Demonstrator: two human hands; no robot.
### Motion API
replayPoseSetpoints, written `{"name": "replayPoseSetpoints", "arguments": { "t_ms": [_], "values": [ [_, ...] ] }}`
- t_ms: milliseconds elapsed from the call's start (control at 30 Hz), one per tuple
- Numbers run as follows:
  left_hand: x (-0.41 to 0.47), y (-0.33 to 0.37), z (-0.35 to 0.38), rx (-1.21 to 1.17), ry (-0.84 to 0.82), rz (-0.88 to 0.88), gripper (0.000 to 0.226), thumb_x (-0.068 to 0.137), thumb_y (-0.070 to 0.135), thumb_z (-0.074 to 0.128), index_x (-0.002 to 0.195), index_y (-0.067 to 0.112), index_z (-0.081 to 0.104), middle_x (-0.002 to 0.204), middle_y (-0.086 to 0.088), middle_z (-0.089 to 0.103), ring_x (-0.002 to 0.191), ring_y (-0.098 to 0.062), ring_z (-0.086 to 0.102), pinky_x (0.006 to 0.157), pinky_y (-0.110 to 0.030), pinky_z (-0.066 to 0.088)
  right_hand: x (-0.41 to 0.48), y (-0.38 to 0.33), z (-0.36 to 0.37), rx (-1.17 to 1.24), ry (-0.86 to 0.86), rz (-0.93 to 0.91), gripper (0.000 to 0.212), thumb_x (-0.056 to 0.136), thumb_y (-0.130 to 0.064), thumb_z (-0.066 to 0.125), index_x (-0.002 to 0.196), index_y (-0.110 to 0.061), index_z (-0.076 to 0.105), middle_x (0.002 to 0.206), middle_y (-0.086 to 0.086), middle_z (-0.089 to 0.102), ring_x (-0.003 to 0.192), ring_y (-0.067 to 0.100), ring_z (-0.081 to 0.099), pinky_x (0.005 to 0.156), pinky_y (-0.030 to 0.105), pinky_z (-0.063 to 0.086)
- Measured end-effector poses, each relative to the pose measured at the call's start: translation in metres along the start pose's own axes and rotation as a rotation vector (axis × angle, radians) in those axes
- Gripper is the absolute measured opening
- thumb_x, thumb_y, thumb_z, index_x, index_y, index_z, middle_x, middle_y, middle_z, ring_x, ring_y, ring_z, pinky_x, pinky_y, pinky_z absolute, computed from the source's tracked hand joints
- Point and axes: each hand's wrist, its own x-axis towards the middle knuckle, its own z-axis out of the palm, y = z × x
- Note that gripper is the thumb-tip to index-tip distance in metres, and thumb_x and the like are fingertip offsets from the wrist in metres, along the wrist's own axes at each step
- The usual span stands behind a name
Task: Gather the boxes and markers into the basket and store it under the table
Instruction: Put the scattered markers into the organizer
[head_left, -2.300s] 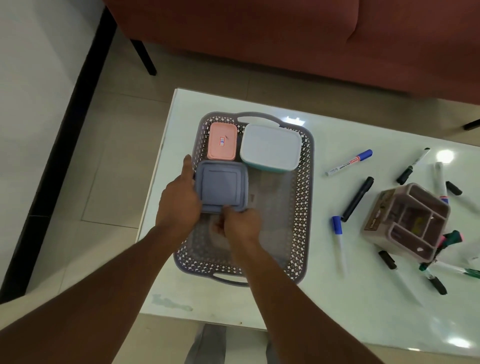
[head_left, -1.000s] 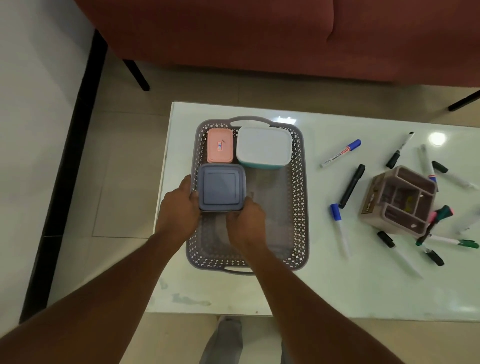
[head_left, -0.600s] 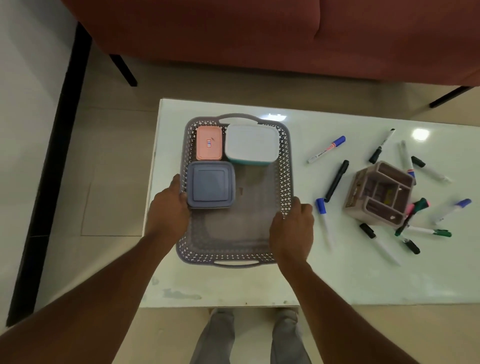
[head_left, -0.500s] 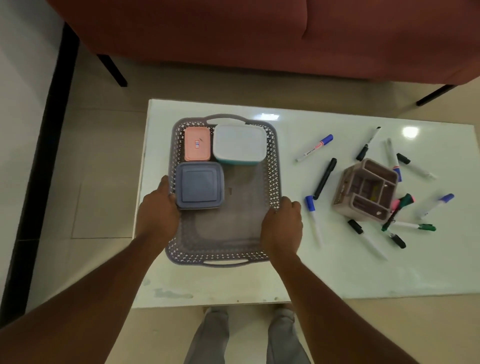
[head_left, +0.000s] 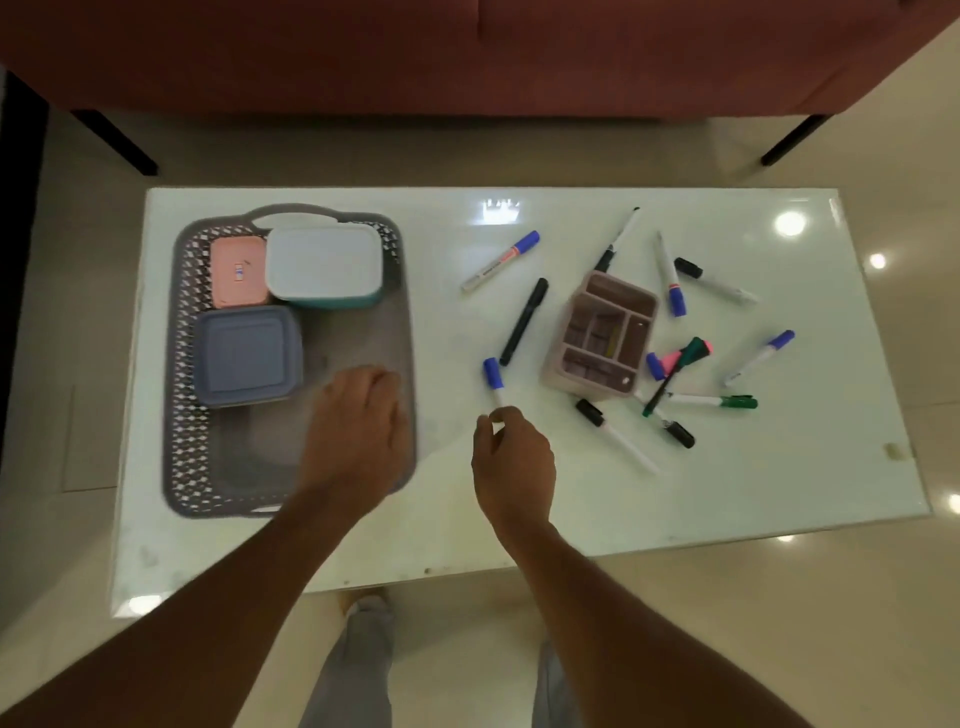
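The table (head_left: 571, 499) is a rectangular top with a glossy white surface; ceiling lights reflect on it at 1 and 2 o'clock. It stands on a floor (head_left: 72, 322) of pale beige tiles. A red-brown sofa (head_left: 467, 52) on dark slanted legs spans the 12 o'clock side. The person stands at 6 o'clock.

The basket (head_left: 179, 364), grey with perforated walls, sits at the 9 o'clock end of the table. Inside it, the pink box (head_left: 239, 271) and the white box (head_left: 324, 262) lie side by side at its 12 o'clock end. The blue-grey box (head_left: 247, 353) lies just behind the pink one, toward 6 o'clock. The basket's 6 o'clock half holds no boxes.

A compartmented pink organiser (head_left: 602, 332) stands right of centre. Loose markers (head_left: 523, 322) lie scattered around it from 10 to 4 o'clock.

Right hand (head_left: 511, 457): thumb and forefinger pinch the white barrel end of the blue-capped marker (head_left: 493, 382), which lies on the table between basket and organiser.

Left hand (head_left: 358, 431): positioned over the basket's 3 o'clock wall, fingers loosely bent. Blur hides whether it grips the rim.

Change from half a second ago: each hand then held one side wall of the basket. The left hand has crossed from the 9 o'clock wall to the 3 o'clock wall. The right hand has left the basket for the marker. The three boxes are unmoved.
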Motion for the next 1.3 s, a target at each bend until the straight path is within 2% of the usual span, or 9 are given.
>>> {"name": "replayPoseSetpoints", "arguments": {
  "t_ms": [100, 300, 433, 600, 734, 900, 1034, 1167, 1300],
  "values": [
    [0.002, 0.072, 0.026, -0.102, -0.038, 0.030, 0.022, 0.093, 0.015, 0.051, 0.109, 0.006, 0.065, 0.104, -0.010, 0.063, 0.095, -0.023, 0.059, 0.084, -0.037, 0.050, 0.010, 0.047, -0.032, -0.054, -0.075, -0.085, 0.028, 0.099, -0.036, 0.045, 0.120, -0.023, 0.058, 0.108, -0.005, 0.067, 0.094, 0.014, 0.063, 0.076, 0.024, 0.046],
    [0.006, 0.155, 0.075, -0.197, -0.158, -0.302, 0.031, 0.101, 0.028, 0.041, 0.126, 0.014, 0.055, 0.124, -0.004, 0.057, 0.110, -0.017, 0.056, 0.095, -0.025, 0.044, 0.041, 0.106, -0.070, -0.131, -0.162, -0.201, 0.028, 0.099, -0.032, 0.048, 0.125, -0.024, 0.056, 0.122, -0.006, 0.063, 0.105, 0.014, 0.061, 0.090, 0.031, 0.052],
    [0.003, 0.175, 0.098, -0.221, -0.151, -0.433, 0.031, 0.100, 0.028, 0.043, 0.125, 0.014, 0.054, 0.121, -0.005, 0.058, 0.106, -0.019, 0.059, 0.090, -0.026, 0.046, 0.063, 0.135, -0.084, -0.194, -0.089, -0.253, 0.030, 0.096, -0.022, 0.052, 0.125, -0.018, 0.057, 0.120, -0.001, 0.059, 0.114, 0.018, 0.052, 0.089, 0.033, 0.051],
    [0.014, 0.173, 0.112, -0.273, -0.057, -0.861, 0.029, 0.094, 0.033, 0.057, 0.112, 0.011, 0.051, 0.106, -0.007, 0.057, 0.089, -0.018, 0.061, 0.070, -0.024, 0.046, 0.083, 0.150, -0.078, -0.251, -0.014, -0.291, 0.030, 0.092, -0.022, 0.059, 0.121, -0.014, 0.057, 0.119, 0.003, 0.058, 0.114, 0.023, 0.049, 0.095, 0.035, 0.045],
    [0.031, 0.159, 0.118, -0.298, -0.041, -0.974, 0.037, 0.089, 0.031, 0.065, 0.112, 0.008, 0.048, 0.106, -0.010, 0.056, 0.084, -0.022, 0.058, 0.066, -0.028, 0.043, 0.089, 0.147, -0.065, -0.221, -0.032, -0.286, 0.022, 0.095, -0.020, 0.052, 0.115, -0.014, 0.058, 0.109, 0.003, 0.060, 0.104, 0.024, 0.051, 0.084, 0.036, 0.048],
    [0.029, 0.151, 0.115, -0.393, -0.068, -0.941, 0.016, 0.090, 0.024, 0.064, 0.093, 0.013, 0.054, 0.092, -0.006, 0.063, 0.067, -0.012, 0.055, 0.058, -0.021, 0.038, 0.079, 0.143, -0.065, -0.183, -0.146, -0.357, 0.021, 0.099, -0.021, 0.051, 0.119, -0.019, 0.057, 0.111, -0.001, 0.060, 0.099, 0.019, 0.051, 0.083, 0.031, 0.048],
    [0.021, 0.167, 0.079, -0.697, 0.082, -0.859, 0.014, 0.088, 0.024, 0.067, 0.093, 0.023, 0.054, 0.087, 0.005, 0.064, 0.072, -0.008, 0.062, 0.062, -0.010, 0.042, 0.057, 0.114, -0.092, 0.063, -0.301, -0.305, 0.021, 0.099, -0.031, 0.049, 0.120, -0.026, 0.054, 0.111, -0.010, 0.059, 0.095, 0.006, 0.054, 0.082, 0.018, 0.043],
    [0.024, 0.185, 0.023, -0.887, 0.093, -0.587, 0.024, 0.084, 0.022, 0.071, 0.093, 0.036, 0.054, 0.084, 0.024, 0.063, 0.080, 0.012, 0.062, 0.070, 0.002, 0.043, 0.041, 0.075, -0.141, 0.338, -0.067, -0.315, 0.022, 0.093, -0.025, 0.060, 0.114, -0.024, 0.054, 0.101, -0.029, 0.055, 0.094, -0.013, 0.057, 0.077, 0.003, 0.046],
    [0.050, 0.184, 0.003, -0.852, 0.008, -0.395, 0.024, 0.084, 0.018, 0.072, 0.097, 0.030, 0.055, 0.087, 0.021, 0.064, 0.082, 0.007, 0.064, 0.079, -0.003, 0.046, 0.050, 0.052, -0.166, 0.575, 0.156, -0.331, 0.022, 0.090, -0.008, 0.065, 0.107, -0.015, 0.053, 0.101, -0.021, 0.062, 0.097, -0.009, 0.062, 0.083, 0.006, 0.049]
  ]
}}
